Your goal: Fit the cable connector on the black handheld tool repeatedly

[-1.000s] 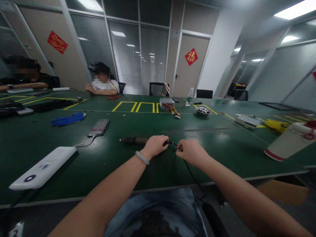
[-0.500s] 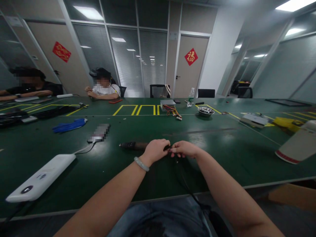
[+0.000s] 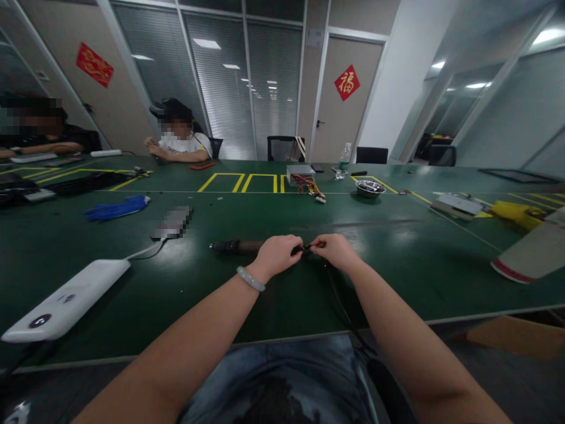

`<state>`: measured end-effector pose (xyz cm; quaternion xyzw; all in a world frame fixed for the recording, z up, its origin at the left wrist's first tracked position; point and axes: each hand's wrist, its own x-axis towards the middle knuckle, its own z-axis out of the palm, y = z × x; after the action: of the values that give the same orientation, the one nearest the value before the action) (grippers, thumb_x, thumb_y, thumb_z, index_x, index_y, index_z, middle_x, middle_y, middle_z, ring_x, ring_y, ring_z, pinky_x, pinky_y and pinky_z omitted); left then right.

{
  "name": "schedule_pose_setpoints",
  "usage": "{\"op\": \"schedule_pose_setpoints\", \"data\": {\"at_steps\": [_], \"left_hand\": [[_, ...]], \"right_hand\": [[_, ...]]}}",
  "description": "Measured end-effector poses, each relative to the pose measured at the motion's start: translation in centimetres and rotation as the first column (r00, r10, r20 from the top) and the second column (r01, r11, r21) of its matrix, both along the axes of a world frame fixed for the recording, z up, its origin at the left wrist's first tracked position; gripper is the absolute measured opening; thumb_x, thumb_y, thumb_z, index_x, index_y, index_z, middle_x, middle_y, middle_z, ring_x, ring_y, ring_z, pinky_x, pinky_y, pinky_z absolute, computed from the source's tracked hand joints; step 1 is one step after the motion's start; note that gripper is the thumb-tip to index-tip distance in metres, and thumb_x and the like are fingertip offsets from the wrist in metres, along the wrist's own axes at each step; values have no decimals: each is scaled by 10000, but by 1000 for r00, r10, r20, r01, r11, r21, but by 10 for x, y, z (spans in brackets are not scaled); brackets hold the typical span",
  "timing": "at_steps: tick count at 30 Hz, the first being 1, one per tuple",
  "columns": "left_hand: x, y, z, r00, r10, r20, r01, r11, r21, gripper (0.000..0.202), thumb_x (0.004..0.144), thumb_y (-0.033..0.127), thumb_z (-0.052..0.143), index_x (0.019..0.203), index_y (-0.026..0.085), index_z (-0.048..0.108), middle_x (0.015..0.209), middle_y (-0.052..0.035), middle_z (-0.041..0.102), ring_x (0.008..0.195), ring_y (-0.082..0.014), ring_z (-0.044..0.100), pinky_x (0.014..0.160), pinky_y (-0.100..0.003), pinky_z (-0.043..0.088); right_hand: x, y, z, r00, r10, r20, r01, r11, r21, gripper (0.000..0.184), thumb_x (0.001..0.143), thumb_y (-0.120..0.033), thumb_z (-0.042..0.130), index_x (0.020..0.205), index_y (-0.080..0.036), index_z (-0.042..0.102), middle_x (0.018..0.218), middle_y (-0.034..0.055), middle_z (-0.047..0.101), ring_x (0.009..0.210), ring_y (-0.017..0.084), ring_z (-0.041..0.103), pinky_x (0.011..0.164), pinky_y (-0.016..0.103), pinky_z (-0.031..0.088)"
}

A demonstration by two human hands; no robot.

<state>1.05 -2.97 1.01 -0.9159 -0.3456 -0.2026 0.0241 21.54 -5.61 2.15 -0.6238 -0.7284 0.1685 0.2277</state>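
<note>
My left hand (image 3: 278, 254), with a pale bangle on its wrist, is closed round the end of a dark rod-shaped tool (image 3: 233, 246) that lies on the green table (image 3: 397, 259). My right hand (image 3: 336, 249) pinches the thin black cable (image 3: 338, 300) right beside it; the two hands almost touch. The cable runs from the pinch down over the table's near edge. Where cable and tool meet is hidden by my fingers.
A white power bank (image 3: 66, 301) with a cord lies at the near left, a blue glove (image 3: 115, 208) farther back. A toppled paper cup (image 3: 527, 257) is at the right. A metal bowl (image 3: 369, 188), a wired box (image 3: 299, 174) and a bottle (image 3: 343, 160) stand mid-table. Two people sit at the far left.
My right hand has come in from the right until it nearly touches my left hand at the tool's end. The view has shifted a little.
</note>
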Motion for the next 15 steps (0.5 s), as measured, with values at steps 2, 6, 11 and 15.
{"op": "schedule_pose_setpoints", "data": {"at_steps": [2,6,11,15], "left_hand": [[0,0,0,1000,5,-2,-5,1000,-4,163,882,337,543,1000,240,599,965,-16,643,870,-185,615,766,-300,452],[0,0,1,1000,20,-18,-21,1000,-11,159,888,343,541,989,235,597,956,-18,640,860,-182,614,757,-301,452],[-1,0,1,1000,18,-16,-18,1000,-13,142,893,347,533,960,236,592,934,-15,634,849,-183,609,737,-301,447],[0,-1,1,1000,12,-17,-13,1000,-24,128,899,327,525,959,233,588,949,-19,636,864,-184,610,752,-302,444]], "right_hand": [[-1,-2,1,1000,17,17,-17,1000,2,189,799,-319,626,920,-221,733,818,2,707,747,131,625,653,211,433],[-5,-5,5,997,24,68,-24,1000,0,199,820,-315,606,950,-238,736,840,-2,713,764,131,630,665,209,438],[-8,-6,8,987,52,153,-53,999,1,246,855,-329,565,1025,-254,727,918,1,720,821,146,639,685,216,440],[-11,-7,9,959,80,273,-92,995,32,272,883,-320,528,1071,-257,714,986,12,710,873,157,627,734,226,428]]}}
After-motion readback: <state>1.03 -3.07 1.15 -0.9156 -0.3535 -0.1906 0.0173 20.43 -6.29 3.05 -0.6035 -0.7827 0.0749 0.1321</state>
